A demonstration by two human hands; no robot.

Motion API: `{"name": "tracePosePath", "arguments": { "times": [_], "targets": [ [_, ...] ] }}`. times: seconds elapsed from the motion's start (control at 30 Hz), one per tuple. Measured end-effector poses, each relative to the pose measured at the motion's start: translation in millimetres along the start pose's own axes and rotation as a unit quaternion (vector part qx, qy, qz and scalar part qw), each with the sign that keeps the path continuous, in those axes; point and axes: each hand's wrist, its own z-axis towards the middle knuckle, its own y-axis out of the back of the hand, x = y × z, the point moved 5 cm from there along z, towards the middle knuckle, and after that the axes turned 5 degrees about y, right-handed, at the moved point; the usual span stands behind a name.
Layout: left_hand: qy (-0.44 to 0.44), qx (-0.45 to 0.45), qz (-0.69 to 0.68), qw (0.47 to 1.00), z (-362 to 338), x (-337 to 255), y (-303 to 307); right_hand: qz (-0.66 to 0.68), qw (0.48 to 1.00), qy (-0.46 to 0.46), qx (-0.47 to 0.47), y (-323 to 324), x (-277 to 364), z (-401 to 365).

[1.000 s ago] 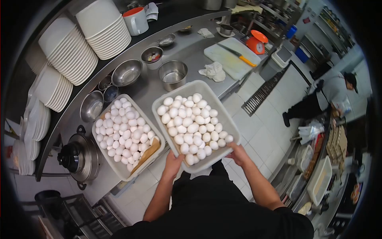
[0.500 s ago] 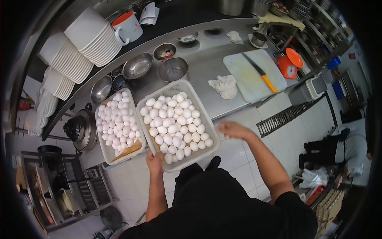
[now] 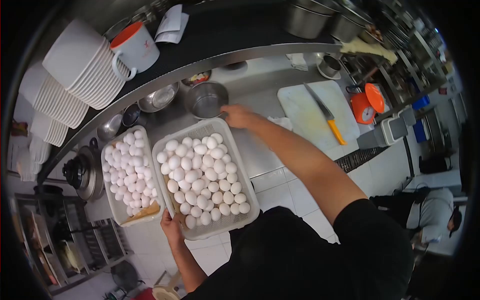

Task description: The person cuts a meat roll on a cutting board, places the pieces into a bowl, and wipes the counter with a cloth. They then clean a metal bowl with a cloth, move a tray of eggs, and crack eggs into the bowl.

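A pale plastic basket (image 3: 245, 192) full of white eggs (image 3: 200, 177) rests partly over the counter's front edge. At its near left corner, my left hand (image 3: 172, 230) is closed around the rim. My right hand (image 3: 239, 116) reaches across to the far right corner of the basket, its curled fingers at the right side of a round steel pot (image 3: 206, 100). The fingertips overlap the pot's wall, close above the basket corner. To the left stands a second basket (image 3: 118, 212), also heaped with eggs and holding a piece of brown cardboard.
A white cutting board (image 3: 295, 107) carries a yellow-handled knife (image 3: 334, 129). Beside it is an orange scale (image 3: 364, 105). Steel bowls (image 3: 159, 98) sit under the shelf, which holds stacked white dishes (image 3: 90, 70) and a mug (image 3: 137, 50). Another person (image 3: 432, 212) is at the right.
My right hand has swung from the basket's right side forward and left to the steel pot. My left hand stays on the basket corner. The view has shifted, and the other person has bent differently.
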Motion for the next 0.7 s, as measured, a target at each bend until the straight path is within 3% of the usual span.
{"name": "tracePosePath", "arguments": {
  "times": [0.2, 0.33, 0.4, 0.53, 0.63, 0.7],
  "targets": [
    [-0.006, -0.034, 0.0, 0.999, 2, 3, -12, -0.008, 0.999, -0.022, -0.039, 40, -57, -60],
    [-0.021, -0.068, 0.049, 0.996, -7, -13, -40, 0.109, 0.993, -0.045, 0.003, 52, -95, -129],
    [-0.036, -0.096, 0.108, 0.989, -7, -23, -45, 0.174, 0.985, -0.015, 0.017, 52, -99, -144],
    [-0.08, -0.12, 0.203, 0.969, 24, -27, -46, 0.219, 0.968, -0.01, 0.125, 96, -88, -138],
    [-0.118, -0.179, 0.304, 0.928, 41, -38, -48, 0.284, 0.947, -0.03, 0.147, 144, -97, -108],
    [-0.198, -0.213, 0.357, 0.888, 52, -33, -42, 0.236, 0.965, -0.052, 0.102, 155, -129, -67]
  ]
}}
